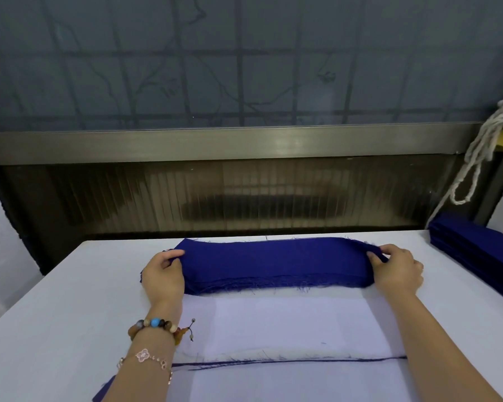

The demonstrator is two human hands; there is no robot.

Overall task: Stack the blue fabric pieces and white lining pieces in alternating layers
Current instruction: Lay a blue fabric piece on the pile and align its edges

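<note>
left hand (164, 274) and right hand (397, 269) each pinch an end of the blue fabric piece (273, 262), bunched at the far edge of the white lining piece (288, 323); best spread taut, edges matched.

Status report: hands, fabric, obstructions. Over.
Left hand and right hand each grip an end of the blue fabric piece. It sits at the far edge of the white lining piece. Nothing seen in the way.

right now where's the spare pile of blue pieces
In the head view, the spare blue pile sits at the table's far right edge, just right of the right hand gripping the blue fabric piece, below the hanging white rope.
</note>
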